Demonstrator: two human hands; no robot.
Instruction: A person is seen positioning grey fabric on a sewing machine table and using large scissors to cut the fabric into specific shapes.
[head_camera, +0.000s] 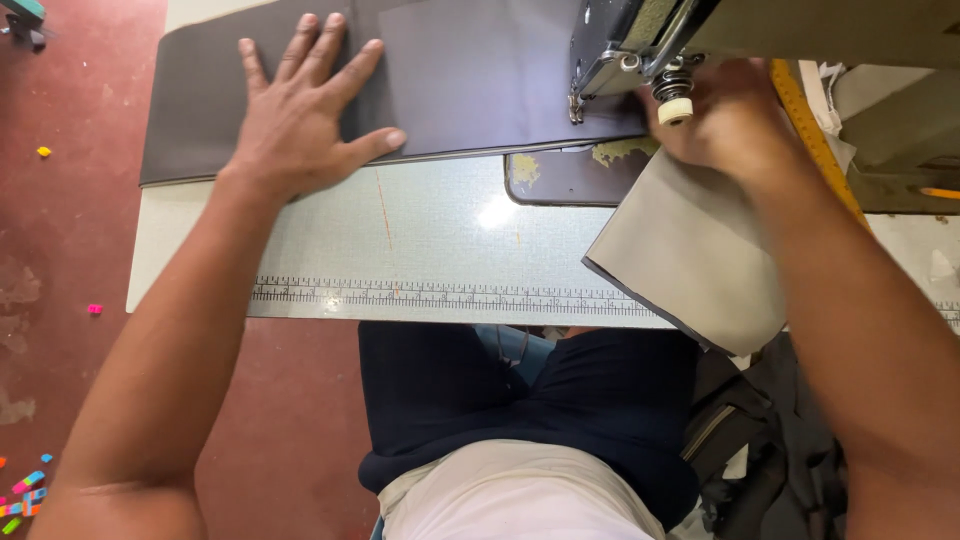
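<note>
The left hand (300, 125) lay flat, fingers spread apart, on the dark fabric (470, 80) along the tabletop's (440, 240) far edge. The right hand (725, 120), blurred, touched the fabric beside the sewing machine (640, 45); its finger position could not be determined.

Beside your table (440, 240) with its printed ruler strip (450, 296), you have a yellow measuring stick (815, 140) at the right, bright plastic bits (25, 492) scattered on the red floor (60, 230)
</note>
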